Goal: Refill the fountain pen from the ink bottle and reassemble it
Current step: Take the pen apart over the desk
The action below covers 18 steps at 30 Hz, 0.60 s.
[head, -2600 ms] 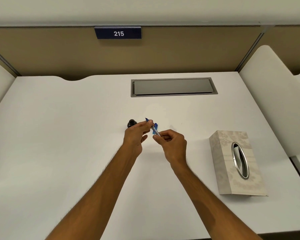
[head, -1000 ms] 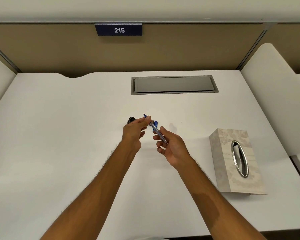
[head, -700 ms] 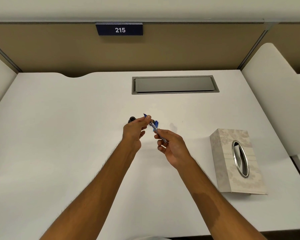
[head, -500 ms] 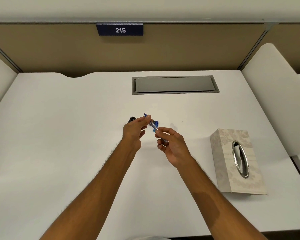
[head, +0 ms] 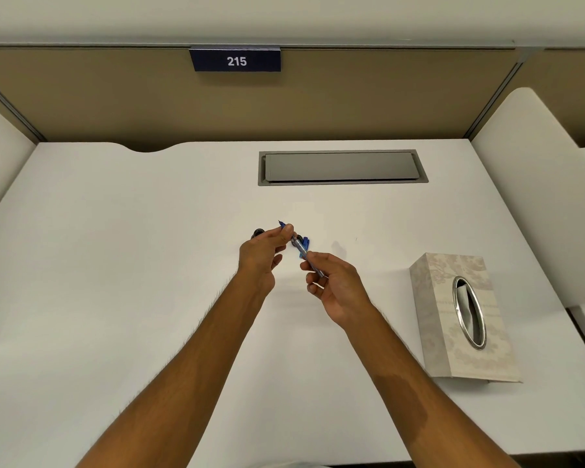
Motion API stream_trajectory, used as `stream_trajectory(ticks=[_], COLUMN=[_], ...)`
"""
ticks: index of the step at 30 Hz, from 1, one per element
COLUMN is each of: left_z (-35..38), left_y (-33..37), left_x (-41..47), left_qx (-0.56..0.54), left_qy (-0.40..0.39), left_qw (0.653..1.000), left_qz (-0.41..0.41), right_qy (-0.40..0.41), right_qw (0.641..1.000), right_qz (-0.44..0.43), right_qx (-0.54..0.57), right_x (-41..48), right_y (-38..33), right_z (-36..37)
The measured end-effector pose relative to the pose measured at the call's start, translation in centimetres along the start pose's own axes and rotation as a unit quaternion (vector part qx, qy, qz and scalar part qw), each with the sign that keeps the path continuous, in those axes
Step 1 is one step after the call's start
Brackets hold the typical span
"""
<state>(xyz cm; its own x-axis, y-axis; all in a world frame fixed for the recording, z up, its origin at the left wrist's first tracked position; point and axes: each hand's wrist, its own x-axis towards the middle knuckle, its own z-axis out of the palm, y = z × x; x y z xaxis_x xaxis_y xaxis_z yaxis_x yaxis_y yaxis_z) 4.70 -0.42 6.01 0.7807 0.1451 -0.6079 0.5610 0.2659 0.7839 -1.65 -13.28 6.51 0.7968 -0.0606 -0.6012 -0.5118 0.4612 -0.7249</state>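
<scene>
My left hand [head: 262, 253] pinches the front section of the blue fountain pen [head: 299, 248] near its nib, whose blue tip pokes out above the fingers. My right hand [head: 331, 282] pinches the pen's clear converter end between thumb and fingers. The pen slants from upper left to lower right, above the white desk [head: 149, 282]. A small dark ink bottle [head: 258, 232] stands just behind my left hand, mostly hidden. A blue pen part [head: 306, 241] lies on the desk behind the pen.
A patterned tissue box [head: 460, 319] stands on the desk at the right. A grey cable hatch [head: 341, 167] is set into the desk's far side. White side dividers flank the desk, and a brown partition with a "215" sign [head: 235, 60] closes the back.
My right hand's thumb and fingers have shifted along the converter end, from a looser open-palm hold to a pinch. My left hand and the pen stay nearly in place.
</scene>
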Motion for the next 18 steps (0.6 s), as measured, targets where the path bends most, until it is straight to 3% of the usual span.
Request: stream_trajectory(ticks=[8,18], left_z=[0.06,0.11], left_y=[0.2,0.55], left_x=[-0.05,-0.32], left_qx=[0.007,-0.003], left_qy=[0.003,-0.007], left_qw=[1.0,1.0], left_qz=[0.005,0.01], right_qy=[-0.017,-0.052], right_qw=[1.0,0.998], right_qz=[-0.017,0.033], right_qx=[0.0,0.008], right_x=[0.14,0.11], right_y=[-0.41,-0.51], right_z=[-0.02,-0.01])
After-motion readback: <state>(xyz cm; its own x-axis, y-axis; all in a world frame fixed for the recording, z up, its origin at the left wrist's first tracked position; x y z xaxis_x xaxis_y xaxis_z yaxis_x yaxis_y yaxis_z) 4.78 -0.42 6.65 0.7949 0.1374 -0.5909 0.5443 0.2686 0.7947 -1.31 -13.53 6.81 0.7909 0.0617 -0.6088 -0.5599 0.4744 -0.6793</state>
